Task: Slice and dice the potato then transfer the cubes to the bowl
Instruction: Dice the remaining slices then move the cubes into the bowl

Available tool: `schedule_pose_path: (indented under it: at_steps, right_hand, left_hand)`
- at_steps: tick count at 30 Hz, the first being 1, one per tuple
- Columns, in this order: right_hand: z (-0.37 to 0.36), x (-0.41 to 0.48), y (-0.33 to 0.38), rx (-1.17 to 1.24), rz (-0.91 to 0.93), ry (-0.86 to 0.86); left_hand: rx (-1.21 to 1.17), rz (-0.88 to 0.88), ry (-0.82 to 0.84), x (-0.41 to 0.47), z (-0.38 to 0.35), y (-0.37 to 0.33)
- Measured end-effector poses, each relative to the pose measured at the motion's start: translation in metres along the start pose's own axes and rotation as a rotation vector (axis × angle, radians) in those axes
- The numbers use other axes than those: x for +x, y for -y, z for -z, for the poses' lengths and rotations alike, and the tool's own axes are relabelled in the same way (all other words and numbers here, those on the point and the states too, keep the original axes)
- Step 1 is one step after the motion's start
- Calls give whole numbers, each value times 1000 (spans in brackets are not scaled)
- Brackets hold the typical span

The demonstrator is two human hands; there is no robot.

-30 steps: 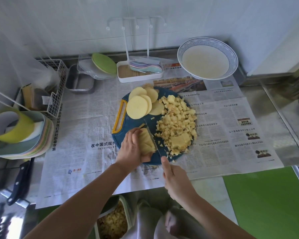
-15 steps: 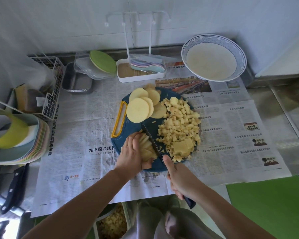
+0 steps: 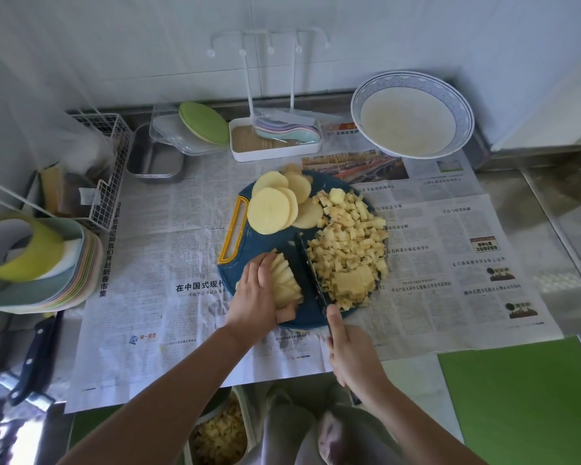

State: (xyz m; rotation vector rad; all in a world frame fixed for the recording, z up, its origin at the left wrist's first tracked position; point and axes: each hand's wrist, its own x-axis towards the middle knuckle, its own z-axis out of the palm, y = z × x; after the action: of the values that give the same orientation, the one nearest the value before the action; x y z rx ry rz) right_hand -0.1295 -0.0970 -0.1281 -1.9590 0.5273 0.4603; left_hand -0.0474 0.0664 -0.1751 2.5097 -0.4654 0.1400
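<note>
Head view: the blue board (image 3: 249, 263) lies on newspaper (image 3: 168, 229) spread over the surface. The left hand (image 3: 254, 298) presses down on a cut potato stack (image 3: 287, 281) at the board's near edge. Its fingers (image 3: 265, 263) are curled over the top and the thumb is tucked at the near side. The right hand (image 3: 353, 359) is wrapped around the handle of the knife (image 3: 307, 270), one finger laid forward toward the blade.

The knife's long axis runs near to far, with the tip pointing away and slightly left toward the round slices (image 3: 272, 209). The blade sits between the stack and the cubes (image 3: 349, 246), just beside both. The stack fans toward the blade; which way its strips run is hard to read.

The likeliest trouble is a loose, fanned stack sliding under pressure and bringing the left fingertips to the edge. Cubes heaped at the board's right rim could spill onto the newspaper. The bowl (image 3: 463, 105) stands well apart, far right, so the carry may drop some.
</note>
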Motion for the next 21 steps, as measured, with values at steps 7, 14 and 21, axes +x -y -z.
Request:
schedule_pose_path:
  at_steps: [7,14,21]
  right_hand:
    - [12,-16,12,52,97,56]
    - [6,-24,19,-55,186,104]
    - [-2,-25,14,-233,161,76]
  left_hand:
    - [-42,38,-52,-2,1,-3]
    - [-101,39,-103,-2,4,-8]
    - [-91,70,-198,-3,-4,-7]
